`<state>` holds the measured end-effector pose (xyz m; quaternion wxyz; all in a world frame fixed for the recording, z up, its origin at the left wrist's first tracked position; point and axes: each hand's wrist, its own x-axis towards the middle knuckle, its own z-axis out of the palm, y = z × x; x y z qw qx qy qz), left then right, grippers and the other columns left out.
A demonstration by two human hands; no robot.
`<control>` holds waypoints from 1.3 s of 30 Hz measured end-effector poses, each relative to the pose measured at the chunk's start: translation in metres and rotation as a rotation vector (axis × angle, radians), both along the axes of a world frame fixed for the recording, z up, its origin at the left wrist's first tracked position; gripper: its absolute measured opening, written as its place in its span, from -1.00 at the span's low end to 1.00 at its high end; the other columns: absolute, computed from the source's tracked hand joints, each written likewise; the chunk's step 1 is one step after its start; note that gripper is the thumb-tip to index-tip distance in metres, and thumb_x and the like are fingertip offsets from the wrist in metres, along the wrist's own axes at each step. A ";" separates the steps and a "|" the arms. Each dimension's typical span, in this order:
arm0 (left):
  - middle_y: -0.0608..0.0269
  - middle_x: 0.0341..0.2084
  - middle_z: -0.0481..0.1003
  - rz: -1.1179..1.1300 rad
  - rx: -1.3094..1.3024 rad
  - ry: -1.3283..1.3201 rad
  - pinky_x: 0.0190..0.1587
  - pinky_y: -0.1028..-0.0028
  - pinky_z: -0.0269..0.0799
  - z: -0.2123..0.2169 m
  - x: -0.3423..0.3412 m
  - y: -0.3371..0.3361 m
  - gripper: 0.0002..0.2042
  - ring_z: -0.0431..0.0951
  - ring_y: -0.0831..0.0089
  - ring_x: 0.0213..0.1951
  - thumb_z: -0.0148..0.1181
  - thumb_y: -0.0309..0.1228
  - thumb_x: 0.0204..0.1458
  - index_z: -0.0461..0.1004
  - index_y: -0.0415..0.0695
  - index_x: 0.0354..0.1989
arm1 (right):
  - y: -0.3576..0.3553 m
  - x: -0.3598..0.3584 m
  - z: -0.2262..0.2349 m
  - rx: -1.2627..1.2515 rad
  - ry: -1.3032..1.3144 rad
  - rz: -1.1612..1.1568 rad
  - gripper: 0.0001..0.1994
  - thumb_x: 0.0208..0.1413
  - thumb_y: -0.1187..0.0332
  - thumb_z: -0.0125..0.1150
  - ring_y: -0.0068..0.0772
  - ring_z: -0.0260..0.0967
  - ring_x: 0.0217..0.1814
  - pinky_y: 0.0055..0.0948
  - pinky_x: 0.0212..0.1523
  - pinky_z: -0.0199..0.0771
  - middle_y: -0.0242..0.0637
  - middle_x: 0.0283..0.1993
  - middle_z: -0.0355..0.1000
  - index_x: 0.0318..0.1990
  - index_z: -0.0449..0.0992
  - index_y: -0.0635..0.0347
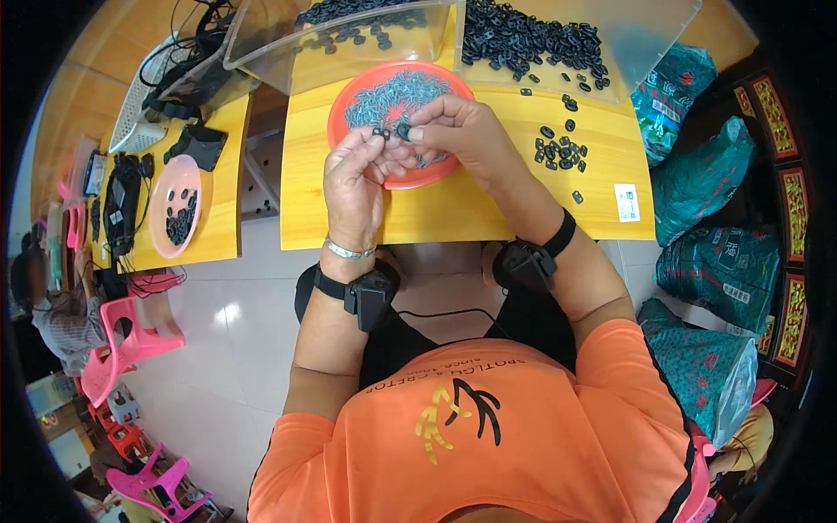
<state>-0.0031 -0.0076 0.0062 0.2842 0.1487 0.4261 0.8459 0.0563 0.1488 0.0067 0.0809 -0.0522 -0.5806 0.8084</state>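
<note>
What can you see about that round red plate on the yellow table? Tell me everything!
The red plate is round, shallow and looks like plastic. It lies flat on the yellow table, just in front of a clear tray. A heap of small grey metal-looking bits fills its middle. The left hand and right hand hover over its near edge, hiding part.

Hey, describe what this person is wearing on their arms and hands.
Both hands are bare, no gloves. The left hand has a thin silver bracelet at the wrist, then a black strap with a small black device. The right hand has a similar black strap and device. Short orange sleeves leave the forearms uncovered.
</note>
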 end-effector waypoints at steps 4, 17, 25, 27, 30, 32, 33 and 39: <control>0.22 -0.58 0.48 0.020 -0.147 0.034 -0.52 0.64 0.29 0.002 0.005 0.003 -0.85 0.44 0.52 -0.59 -0.01 -0.43 0.05 0.40 -0.24 -0.48 | 0.002 0.002 0.007 -0.106 -0.034 -0.019 -0.85 -0.04 0.50 0.24 -0.61 0.41 -0.47 -0.64 -0.37 0.44 -0.36 -0.44 0.47 -0.26 0.50 0.25; 0.36 -0.62 0.38 0.075 -0.345 0.175 -0.56 0.66 0.21 0.006 0.013 0.005 -0.88 0.28 0.67 -0.61 -0.01 -0.48 0.03 0.39 -0.21 -0.51 | 0.002 0.004 0.008 0.077 0.018 -0.036 -0.83 -0.01 0.48 0.23 -0.67 0.38 -0.44 -0.70 -0.35 0.42 -0.37 -0.41 0.47 -0.22 0.51 0.27; 0.36 -0.63 0.36 0.089 -0.381 0.180 -0.56 0.66 0.19 0.004 0.012 0.005 -0.88 0.26 0.67 -0.61 -0.02 -0.48 0.02 0.38 -0.21 -0.52 | 0.003 0.004 0.007 0.108 0.090 -0.087 -0.83 0.00 0.50 0.21 -0.68 0.37 -0.42 -0.70 -0.33 0.41 -0.38 -0.39 0.47 -0.21 0.51 0.28; 0.37 -0.63 0.36 0.087 -0.365 0.181 -0.56 0.66 0.18 0.003 0.012 0.005 -0.88 0.25 0.67 -0.61 -0.02 -0.48 0.02 0.37 -0.21 -0.52 | 0.003 0.003 0.004 0.120 0.079 -0.099 -0.83 0.00 0.50 0.20 -0.68 0.37 -0.42 -0.70 -0.33 0.40 -0.38 -0.39 0.47 -0.21 0.51 0.29; 0.37 -0.63 0.35 0.082 -0.356 0.186 -0.56 0.66 0.18 0.004 0.013 0.006 -0.87 0.25 0.67 -0.61 -0.02 -0.48 0.02 0.37 -0.21 -0.53 | 0.001 0.001 -0.001 0.128 0.078 -0.093 -0.83 0.00 0.50 0.20 -0.68 0.36 -0.42 -0.70 -0.33 0.40 -0.38 -0.39 0.47 -0.22 0.51 0.29; 0.37 -0.63 0.35 0.080 -0.361 0.188 -0.55 0.66 0.18 0.005 0.013 0.007 -0.87 0.25 0.67 -0.61 -0.03 -0.48 0.02 0.37 -0.21 -0.53 | 0.001 0.001 0.000 0.126 0.087 -0.075 -0.83 0.00 0.50 0.19 -0.69 0.36 -0.42 -0.70 -0.33 0.40 -0.38 -0.39 0.47 -0.22 0.51 0.29; 0.39 -0.64 0.34 0.090 -0.367 0.189 -0.56 0.66 0.17 0.006 0.014 0.008 -0.87 0.24 0.68 -0.61 -0.03 -0.48 0.02 0.37 -0.20 -0.54 | 0.000 0.002 0.002 0.158 0.076 -0.084 -0.84 0.00 0.50 0.19 -0.69 0.36 -0.41 -0.70 -0.34 0.40 -0.38 -0.39 0.47 -0.22 0.51 0.30; 0.42 -0.69 0.28 0.105 -0.391 0.262 -0.57 0.64 0.12 0.002 0.014 0.007 -0.85 0.20 0.69 -0.63 -0.03 -0.49 0.03 0.35 -0.20 -0.56 | -0.004 0.002 0.000 0.261 0.111 -0.080 -0.83 0.01 0.50 0.19 -0.68 0.39 -0.36 -0.68 -0.32 0.43 -0.37 -0.36 0.47 -0.22 0.51 0.31</control>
